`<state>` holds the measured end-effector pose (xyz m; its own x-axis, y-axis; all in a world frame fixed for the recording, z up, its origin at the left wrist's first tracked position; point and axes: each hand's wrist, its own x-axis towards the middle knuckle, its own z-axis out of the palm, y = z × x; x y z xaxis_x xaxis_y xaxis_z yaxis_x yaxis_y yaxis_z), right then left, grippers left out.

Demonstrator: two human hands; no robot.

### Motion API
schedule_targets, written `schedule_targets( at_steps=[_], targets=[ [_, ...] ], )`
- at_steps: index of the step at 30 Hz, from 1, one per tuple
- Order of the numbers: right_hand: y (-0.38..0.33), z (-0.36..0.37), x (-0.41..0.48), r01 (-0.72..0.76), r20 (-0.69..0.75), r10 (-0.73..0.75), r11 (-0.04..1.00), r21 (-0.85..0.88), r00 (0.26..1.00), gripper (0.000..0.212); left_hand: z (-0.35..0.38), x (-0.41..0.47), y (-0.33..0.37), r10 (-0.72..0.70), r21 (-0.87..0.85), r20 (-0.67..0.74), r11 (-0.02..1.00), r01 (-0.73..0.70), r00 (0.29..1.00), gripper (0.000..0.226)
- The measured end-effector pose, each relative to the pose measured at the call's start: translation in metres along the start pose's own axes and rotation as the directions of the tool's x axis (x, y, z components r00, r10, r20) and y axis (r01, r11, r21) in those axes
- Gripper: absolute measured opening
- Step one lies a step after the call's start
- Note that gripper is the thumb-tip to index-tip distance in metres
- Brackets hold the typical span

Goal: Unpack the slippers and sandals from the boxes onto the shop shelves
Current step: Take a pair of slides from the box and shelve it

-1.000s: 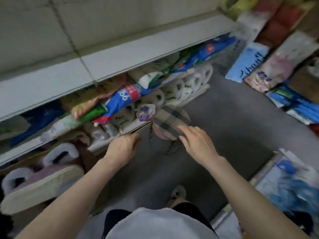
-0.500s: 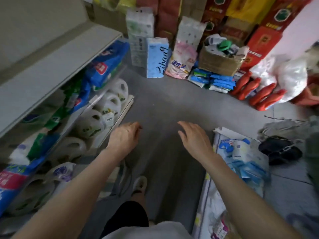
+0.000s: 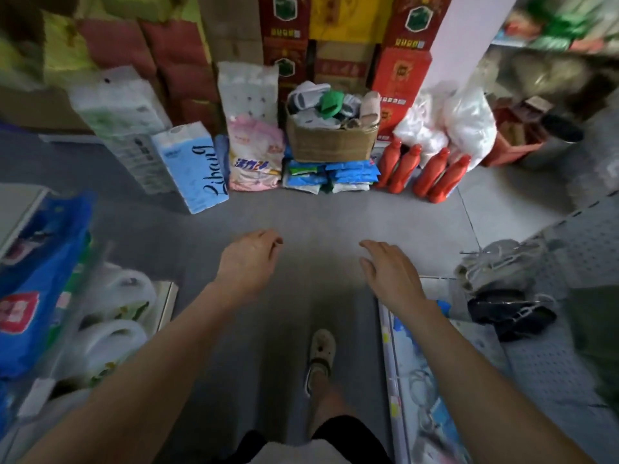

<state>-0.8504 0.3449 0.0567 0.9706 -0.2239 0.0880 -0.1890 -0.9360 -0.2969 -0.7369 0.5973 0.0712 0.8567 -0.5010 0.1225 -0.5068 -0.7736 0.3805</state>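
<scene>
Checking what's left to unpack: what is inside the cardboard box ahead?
The cardboard box is heaped with white and grey slippers, a green slipper and a beige slipper. Anything below the top layer is hidden.

Grey tiled floor [image 3: 301, 212], pale wall [image 3: 469, 35], stacked red cartons [image 3: 402, 72], perforated grey shelving [image 3: 569, 329], dim light

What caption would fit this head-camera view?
Empty left hand and right hand held out toward a box of slippers.

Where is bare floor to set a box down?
The grey floor ahead of the left hand and right hand, up to the tissue pack, slipper box and red bottles, is bare. Crowded: that back row and both sides.
</scene>
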Motion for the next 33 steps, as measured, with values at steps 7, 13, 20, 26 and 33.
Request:
schedule_targets(
  at_steps=[7,13,20,26,33],
  targets=[
    [0.103,-0.012,0.219,-0.067,0.058,0.070,0.996,-0.053,0.996,0.039,0.044,0.229,0.013,-0.032,-0.069,0.060,0.997,0.036,0.998,0.023],
    [0.155,-0.018,0.434,0.001,0.054,0.005,0.994,-0.106,0.999,0.042,0.066,0.403,-0.001,-0.063,-0.065,0.006,0.996,0.064,0.998,0.039],
    [0.190,0.017,0.678,0.071,0.056,-0.066,0.992,-0.103,0.996,0.047,0.126,0.611,-0.052,-0.143,-0.062,0.012,0.988,0.144,0.990,0.047],
    [0.226,0.066,0.831,0.110,0.191,-0.095,0.992,-0.065,0.977,0.057,0.184,0.735,-0.081,-0.305,-0.073,0.081,0.948,0.311,0.949,0.052],
    [0.303,0.148,0.993,0.176,0.340,-0.150,0.983,-0.047,0.929,0.057,0.298,0.821,-0.108,-0.594,-0.135,0.150,0.780,0.611,0.791,0.057]
  ],
)
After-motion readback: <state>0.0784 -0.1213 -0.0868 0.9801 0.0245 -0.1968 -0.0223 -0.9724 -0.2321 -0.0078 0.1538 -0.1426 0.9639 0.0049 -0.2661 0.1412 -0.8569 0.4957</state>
